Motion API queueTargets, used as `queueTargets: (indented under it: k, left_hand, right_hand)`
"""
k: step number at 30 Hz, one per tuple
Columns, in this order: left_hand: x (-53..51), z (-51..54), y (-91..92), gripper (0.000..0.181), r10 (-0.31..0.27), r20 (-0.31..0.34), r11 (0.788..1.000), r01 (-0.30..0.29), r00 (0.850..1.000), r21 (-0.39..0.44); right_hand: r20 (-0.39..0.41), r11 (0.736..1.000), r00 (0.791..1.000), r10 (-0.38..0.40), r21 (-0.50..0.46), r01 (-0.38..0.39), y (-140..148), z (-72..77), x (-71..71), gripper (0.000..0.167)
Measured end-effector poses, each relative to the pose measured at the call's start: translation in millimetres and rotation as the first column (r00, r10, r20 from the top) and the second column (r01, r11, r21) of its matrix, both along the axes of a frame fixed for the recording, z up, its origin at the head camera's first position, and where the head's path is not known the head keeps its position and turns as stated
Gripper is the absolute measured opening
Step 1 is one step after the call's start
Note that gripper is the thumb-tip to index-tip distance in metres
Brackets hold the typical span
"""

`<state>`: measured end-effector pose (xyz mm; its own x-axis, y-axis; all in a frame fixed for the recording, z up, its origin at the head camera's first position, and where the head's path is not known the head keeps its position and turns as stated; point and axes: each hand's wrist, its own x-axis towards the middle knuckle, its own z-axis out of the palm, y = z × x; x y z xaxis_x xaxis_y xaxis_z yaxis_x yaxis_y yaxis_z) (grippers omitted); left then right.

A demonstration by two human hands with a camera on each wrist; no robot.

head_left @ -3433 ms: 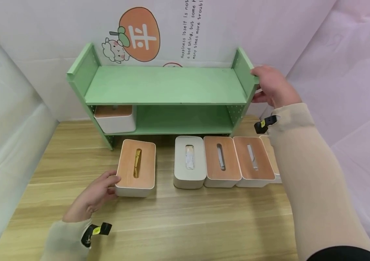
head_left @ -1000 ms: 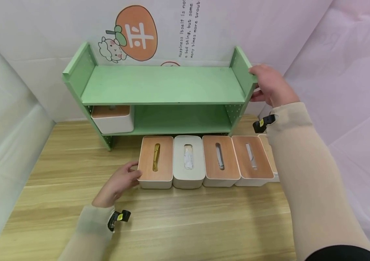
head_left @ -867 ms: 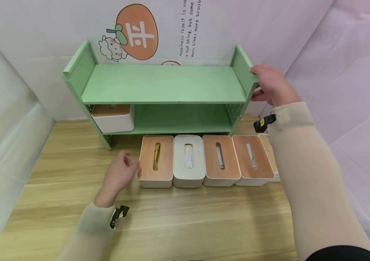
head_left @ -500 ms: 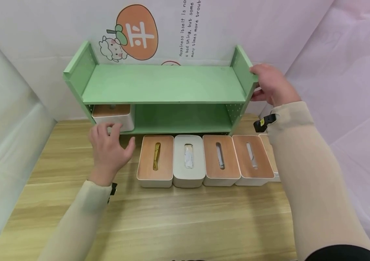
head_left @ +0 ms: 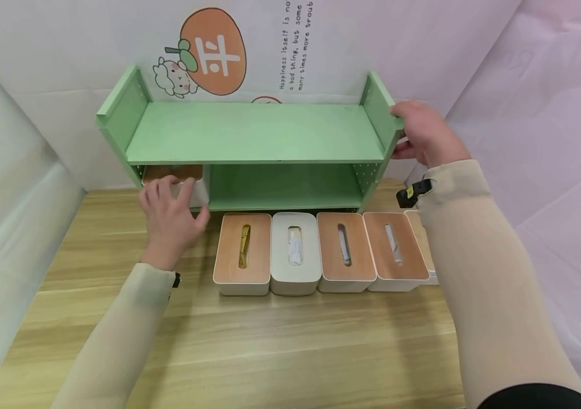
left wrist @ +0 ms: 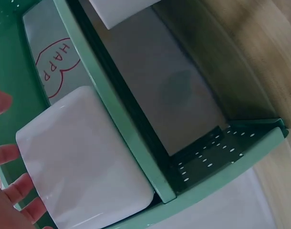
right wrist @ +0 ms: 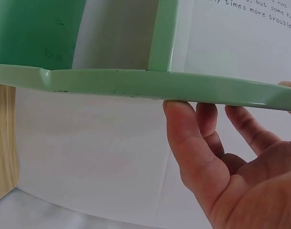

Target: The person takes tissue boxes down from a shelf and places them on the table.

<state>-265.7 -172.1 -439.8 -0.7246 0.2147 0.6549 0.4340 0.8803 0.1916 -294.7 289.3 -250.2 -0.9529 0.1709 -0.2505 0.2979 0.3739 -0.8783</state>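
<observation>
A green desktop shelf [head_left: 254, 133] stands at the back, with a white tissue box [head_left: 201, 192] at the left end of its middle level. My left hand [head_left: 169, 227] reaches to that box, fingertips at its wooden lid, thumb spread off to the right. In the left wrist view, fingers touch the edge of the box [left wrist: 88, 162] and the thumb stays apart. My right hand [head_left: 431, 135] grips the top of the shelf's right side panel. The right wrist view has the right hand's fingers [right wrist: 181, 133] against that panel [right wrist: 112, 83].
In front of the shelf stands a row of tissue boxes: a wood-lidded one [head_left: 228, 250] with a gold slot, a white-lidded one [head_left: 280, 272], and two wood-lidded ones [head_left: 328, 250]. Another box [head_left: 426, 244] is partly behind my right sleeve. White cloth walls [head_left: 551, 142] surround the wooden table [head_left: 270, 352].
The gold-slotted tissue box slid right against the row. My left hand then let go and moved up and left to the box in the shelf. My right hand has kept its hold.
</observation>
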Motion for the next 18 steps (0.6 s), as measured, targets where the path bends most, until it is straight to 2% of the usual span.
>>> queueTargets:
  k: [4,8,18]
  left_hand:
    - [-2.5,3.0,-0.9,0.046,0.0,0.021,1.0,0.001,1.0,-0.024]
    - [-2.3,5.0,-0.5,0.045,0.002,0.014,1.0,-0.001,1.0,-0.024]
    - [11.2,0.1,1.9,0.041,-0.048,-0.102,0.999,0.046,0.994,-0.015]
  right_hand:
    - [0.0,1.0,1.0,0.002,0.0,-0.002,0,-0.5,-0.6,0.057]
    - [-0.001,1.0,1.0,0.003,0.004,-0.003,1,-0.3,-1.1,0.058]
    - [0.0,1.0,1.0,0.007,0.018,-0.007,0,-1.1,-1.9,0.058]
